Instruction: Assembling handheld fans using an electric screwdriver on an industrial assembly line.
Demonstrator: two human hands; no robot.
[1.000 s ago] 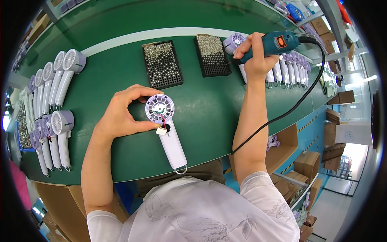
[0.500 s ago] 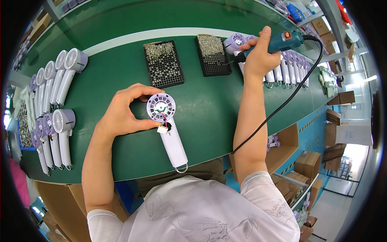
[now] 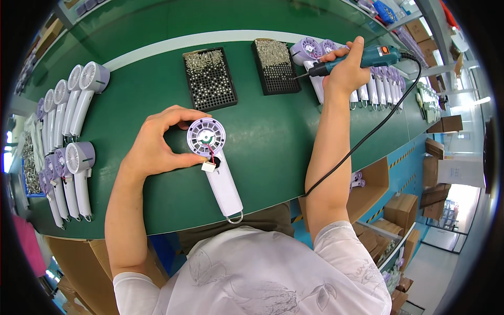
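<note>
My left hand (image 3: 160, 140) grips the round head of a white and lilac handheld fan (image 3: 222, 181) between thumb and fingers. The fan lies on the green bench with its handle toward me and a wire loop at the end. Its head is uncovered, and red and dark wires run to a small white connector (image 3: 208, 166). My right hand (image 3: 346, 68) is wrapped round a teal and black electric screwdriver (image 3: 375, 56). The screwdriver's bit points left, close to the right edge of a black screw tray (image 3: 275, 73) full of small silver screws.
Another black screw tray (image 3: 210, 79) stands beyond the fan. Finished-looking fans (image 3: 80, 160) lie in rows at the left, and more fans (image 3: 367, 86) line the right. The screwdriver's black cord (image 3: 362, 139) loops down past my right forearm. Cardboard boxes (image 3: 375, 189) stand below the bench's right edge.
The screwdriver has turned slightly and its bit now shows more plainly beside the tray. My right hand has shifted a little to the right. The left hand still holds the fan.
</note>
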